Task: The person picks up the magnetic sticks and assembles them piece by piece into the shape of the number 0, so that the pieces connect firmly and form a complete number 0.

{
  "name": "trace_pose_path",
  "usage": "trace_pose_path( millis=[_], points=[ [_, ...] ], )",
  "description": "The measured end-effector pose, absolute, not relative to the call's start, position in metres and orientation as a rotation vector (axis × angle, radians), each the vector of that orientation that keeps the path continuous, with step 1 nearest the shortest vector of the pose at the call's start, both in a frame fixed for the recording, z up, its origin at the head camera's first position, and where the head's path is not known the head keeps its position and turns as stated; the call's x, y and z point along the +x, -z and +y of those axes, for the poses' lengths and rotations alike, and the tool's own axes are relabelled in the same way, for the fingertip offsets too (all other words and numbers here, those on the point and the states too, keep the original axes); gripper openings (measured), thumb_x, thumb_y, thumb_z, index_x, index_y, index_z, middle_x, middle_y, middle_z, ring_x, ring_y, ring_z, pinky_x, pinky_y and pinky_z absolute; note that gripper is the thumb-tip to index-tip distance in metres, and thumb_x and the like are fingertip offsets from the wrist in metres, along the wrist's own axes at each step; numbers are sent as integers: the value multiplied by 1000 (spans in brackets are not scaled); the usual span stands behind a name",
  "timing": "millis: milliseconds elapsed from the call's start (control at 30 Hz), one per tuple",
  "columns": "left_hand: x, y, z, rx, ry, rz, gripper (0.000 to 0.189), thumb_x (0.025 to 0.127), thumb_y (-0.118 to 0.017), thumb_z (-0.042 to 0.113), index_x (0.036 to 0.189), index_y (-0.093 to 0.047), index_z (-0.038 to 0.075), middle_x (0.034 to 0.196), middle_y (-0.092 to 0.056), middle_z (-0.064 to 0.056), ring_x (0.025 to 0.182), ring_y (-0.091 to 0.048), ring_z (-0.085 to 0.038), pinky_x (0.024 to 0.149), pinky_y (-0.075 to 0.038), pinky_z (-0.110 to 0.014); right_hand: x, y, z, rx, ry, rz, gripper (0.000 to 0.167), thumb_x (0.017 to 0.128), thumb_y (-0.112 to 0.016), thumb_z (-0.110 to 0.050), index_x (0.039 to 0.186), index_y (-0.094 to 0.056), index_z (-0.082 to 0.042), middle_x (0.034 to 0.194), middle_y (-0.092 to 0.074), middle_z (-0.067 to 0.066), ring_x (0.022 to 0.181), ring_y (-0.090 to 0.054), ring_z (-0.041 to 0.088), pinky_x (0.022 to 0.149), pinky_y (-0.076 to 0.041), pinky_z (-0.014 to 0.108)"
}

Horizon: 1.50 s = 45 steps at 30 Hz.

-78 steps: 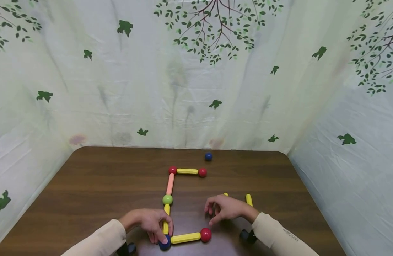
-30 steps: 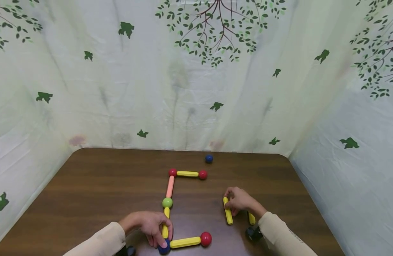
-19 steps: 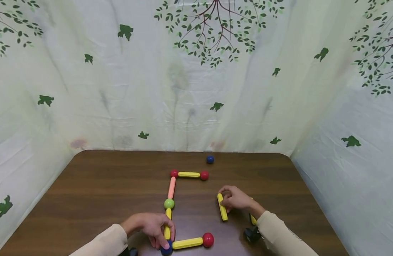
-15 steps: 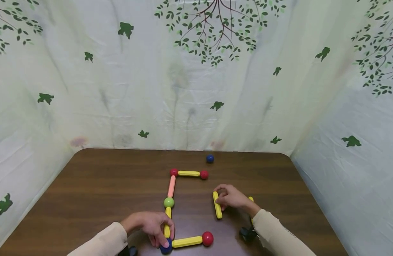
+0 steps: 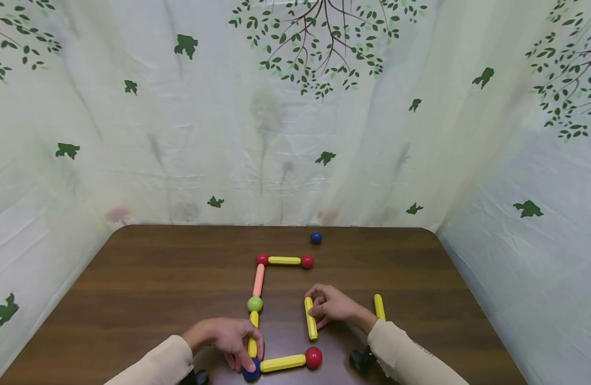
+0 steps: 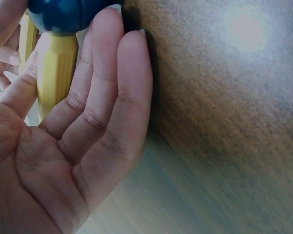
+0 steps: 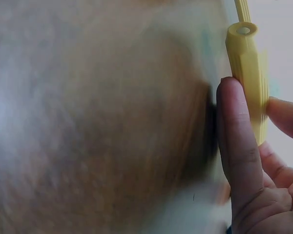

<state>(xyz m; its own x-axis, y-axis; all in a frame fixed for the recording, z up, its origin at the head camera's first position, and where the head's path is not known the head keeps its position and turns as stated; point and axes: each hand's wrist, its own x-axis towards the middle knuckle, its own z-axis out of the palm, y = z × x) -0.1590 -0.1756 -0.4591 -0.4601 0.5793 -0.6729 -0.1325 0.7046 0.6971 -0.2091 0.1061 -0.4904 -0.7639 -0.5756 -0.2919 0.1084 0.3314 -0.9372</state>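
Note:
Near the front of the table, my left hand (image 5: 228, 339) holds a dark blue ball (image 5: 250, 370) between thumb and fingers. A yellow magnetic rod (image 6: 56, 73) joins that ball and runs past my fingers to a green ball (image 5: 254, 304). Another yellow rod (image 5: 283, 363) leads right from the blue ball to a red ball (image 5: 313, 357). My right hand (image 5: 339, 306) pinches a loose yellow rod (image 5: 311, 321) between thumb and fingers, just behind that red ball and apart from it. The held rod's bare metal end (image 7: 243, 30) shows in the right wrist view.
Beyond the green ball, a pink rod (image 5: 258, 280) reaches a red ball (image 5: 262, 259); a yellow rod (image 5: 284, 260) links it to another red ball (image 5: 307, 261). A loose blue ball (image 5: 316, 237) lies near the far edge. One yellow rod (image 5: 379, 306) lies beside my right forearm.
My right hand reached right, took hold of a yellow rod and carried it left toward the front red ball. My left hand stays at the dark blue ball.

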Motion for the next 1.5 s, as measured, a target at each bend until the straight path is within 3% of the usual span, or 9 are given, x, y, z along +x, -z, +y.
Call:
trace_pose_path(
  millis=[633, 1067, 1500],
  points=[
    [-160, 460, -176, 347, -868, 1862, 9, 87, -72, 10, 92, -66, 14, 70, -63, 0, 56, -57, -8, 54, -50, -21, -198, 490, 107, -389, 1439, 2035, 27, 89, -64, -1, 113, -51, -1, 73, -60, 9, 60, -60, 17, 58, -56, 36],
    [-161, 460, -176, 359, -861, 1864, 9, 87, -72, 9, 93, -67, 12, 71, -63, 0, 57, -57, -8, 57, -52, -23, -202, 493, 108, -473, 1286, 2133, 23, 87, -70, -9, 104, -57, -4, 65, -60, 7, 45, -56, 13, 45, -51, 29],
    [-160, 460, -176, 358, -875, 1849, 9, 86, -72, 8, 92, -67, 14, 70, -63, 0, 57, -57, -8, 56, -52, -22, -202, 495, 110, -495, 1208, 2221, 23, 86, -72, -15, 104, -59, -9, 60, -55, 3, 41, -48, 13, 39, -43, 24]
  ],
)
